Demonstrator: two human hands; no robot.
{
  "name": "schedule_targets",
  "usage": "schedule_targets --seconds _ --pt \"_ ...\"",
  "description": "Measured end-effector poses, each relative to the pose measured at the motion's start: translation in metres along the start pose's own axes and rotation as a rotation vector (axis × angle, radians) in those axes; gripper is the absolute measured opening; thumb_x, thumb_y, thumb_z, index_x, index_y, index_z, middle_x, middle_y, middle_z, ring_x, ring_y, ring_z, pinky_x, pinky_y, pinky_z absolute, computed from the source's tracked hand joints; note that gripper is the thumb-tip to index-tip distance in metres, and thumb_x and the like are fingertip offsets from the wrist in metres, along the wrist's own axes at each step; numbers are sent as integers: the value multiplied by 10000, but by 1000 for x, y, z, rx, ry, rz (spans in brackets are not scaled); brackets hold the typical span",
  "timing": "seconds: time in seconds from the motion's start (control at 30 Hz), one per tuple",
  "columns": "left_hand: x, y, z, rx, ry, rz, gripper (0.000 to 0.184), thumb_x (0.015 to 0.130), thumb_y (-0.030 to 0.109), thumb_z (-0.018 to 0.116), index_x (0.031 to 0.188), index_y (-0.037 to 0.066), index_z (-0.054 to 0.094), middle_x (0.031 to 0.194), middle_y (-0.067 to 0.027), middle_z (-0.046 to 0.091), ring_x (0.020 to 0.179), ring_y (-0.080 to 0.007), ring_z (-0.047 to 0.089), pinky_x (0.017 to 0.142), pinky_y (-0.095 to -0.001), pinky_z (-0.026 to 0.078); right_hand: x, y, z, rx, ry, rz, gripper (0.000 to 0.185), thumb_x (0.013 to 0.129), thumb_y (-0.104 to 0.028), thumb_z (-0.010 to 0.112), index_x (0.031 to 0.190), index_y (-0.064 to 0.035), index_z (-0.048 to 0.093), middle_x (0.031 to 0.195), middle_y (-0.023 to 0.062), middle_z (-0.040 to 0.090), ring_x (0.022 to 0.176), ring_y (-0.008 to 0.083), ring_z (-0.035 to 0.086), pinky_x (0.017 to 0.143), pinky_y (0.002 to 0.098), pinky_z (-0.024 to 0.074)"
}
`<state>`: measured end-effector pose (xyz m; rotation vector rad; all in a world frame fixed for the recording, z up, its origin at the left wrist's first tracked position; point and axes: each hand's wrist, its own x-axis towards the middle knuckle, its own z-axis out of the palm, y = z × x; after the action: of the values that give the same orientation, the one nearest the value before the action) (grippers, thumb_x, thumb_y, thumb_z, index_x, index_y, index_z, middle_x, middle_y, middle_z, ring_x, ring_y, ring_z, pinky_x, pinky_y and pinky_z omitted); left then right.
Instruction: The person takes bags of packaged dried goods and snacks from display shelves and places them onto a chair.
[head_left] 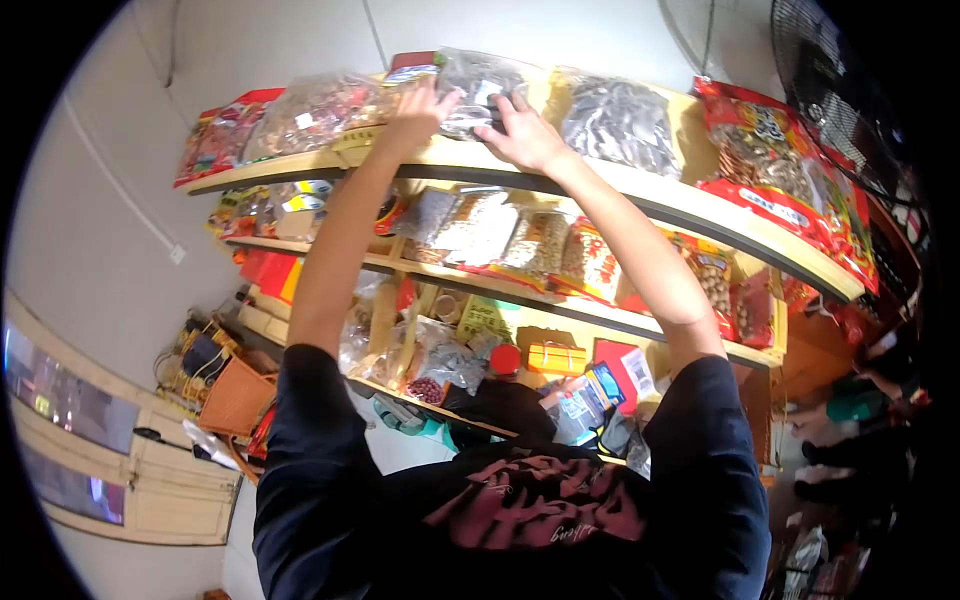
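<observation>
Plastic bag [482, 68], greyish contents: top shelf [462, 153], behind the front edge. Your left hand [418, 116] and right hand [524, 134] are at its sides; whether either grip grasps it, I cannot tell.

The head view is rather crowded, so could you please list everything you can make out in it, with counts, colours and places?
shelf unit: one, pale wood, centre
grey bag: one, clear with greyish contents, top shelf by the hands
dark-filled bag: one, clear, right of it
red packets: several, red, both top-shelf ends
nut packets: several, tan, middle shelf
red lid: one, red, lower shelf
box: one, orange-yellow, beside it
smaller goods: too many to count, mixed, shelves
fan: one, black, upper right
basket: one, orange-brown, left
door: one, cream, lower left
shirt: one, black with pink print, bottom centre
left hand: one, bare, top shelf
right hand: one, bare, at the grey bag
</observation>
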<state>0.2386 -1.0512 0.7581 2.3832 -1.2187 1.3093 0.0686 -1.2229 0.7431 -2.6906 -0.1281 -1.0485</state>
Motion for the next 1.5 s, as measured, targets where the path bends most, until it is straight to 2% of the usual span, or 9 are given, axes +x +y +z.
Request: schedule_targets --seconds 0.07,0.3,0.53,0.77,1.1,1.17,1.3,1.43,1.5 --pt "1 17 -12 187 146 185 542 900 392 548 1308 42 475 1359 -205 444 1199 -328 501 1010 -463 391 -12 15 -35 -205 41 22 616 882 -501 499 1290 -40 475 1320 263 445 1202 394 470 1017 471 375" --pt "19 129 -68 -1009 -426 -185 633 929 442 493 1381 23 348 1394 -225 391 1250 -321 447 1036 -443 383 -76 105 -143 -137 158 551 704 834 -552 544 1296 -23 490 1208 253 545 1186 361 502 1024 449 367" --pt "40 200 -20 -844 -626 -98 994 793 590 622 1413 -71 214 1413 -304 310 1304 -351 374 1071 -421 349 -78 141 -115 249 34 522 920 816 -621 505 1376 81 305 1307 321 454 1266 375 430 1060 374 320" --pt "52 139 -22 -1018 -418 -133 871 774 362 735 1395 -60 293 1350 -236 449 1216 -278 487 1027 -368 401 -46 111 -74 781 -30 440 1153 767 -613 628 1389 169 53 1393 342 313 1309 354 359 1084 357 310" --pt "-27 184 -47 -209 312 26 528 874 206 562 1337 19 392 1449 -217 273 1345 -355 263 1078 -532 287 -35 87 -70 404 -137 436 973 813 -627 536 1366 128 269 1373 358 329 1306 379 361 1050 379 346" --pt "-66 213 -73 -331 294 28 500 817 101 579 1297 40 449 1448 -208 279 1350 -365 252 1081 -521 279 -41 86 -68 209 288 214 848 822 -562 548 1293 119 368 1319 384 372 1236 460 413 1019 440 374" --pt "-215 264 -91 -651 367 -205 325 774 -21 592 1097 6 573 1193 -192 553 1101 -385 515 1007 -480 339 -78 67 -81 92 708 -198 391 839 -182 608 1139 52 522 1172 262 522 1068 397 540 906 437 452" --pt "-422 277 -81 -543 -75 -719 213 785 -38 553 977 24 623 971 -152 632 944 -300 604 799 -393 479 -205 7 -57 366 409 -209 245 745 23 585 985 -26 573 857 141 597 726 279 594 659 376 486" --pt "-577 276 -70 -858 -318 -1382 189 840 41 547 1007 16 630 874 -92 676 745 -176 644 611 -292 518 -281 -8 -9 525 143 -205 164 753 -29 607 915 -56 601 782 121 587 655 236 584 627 350 489"
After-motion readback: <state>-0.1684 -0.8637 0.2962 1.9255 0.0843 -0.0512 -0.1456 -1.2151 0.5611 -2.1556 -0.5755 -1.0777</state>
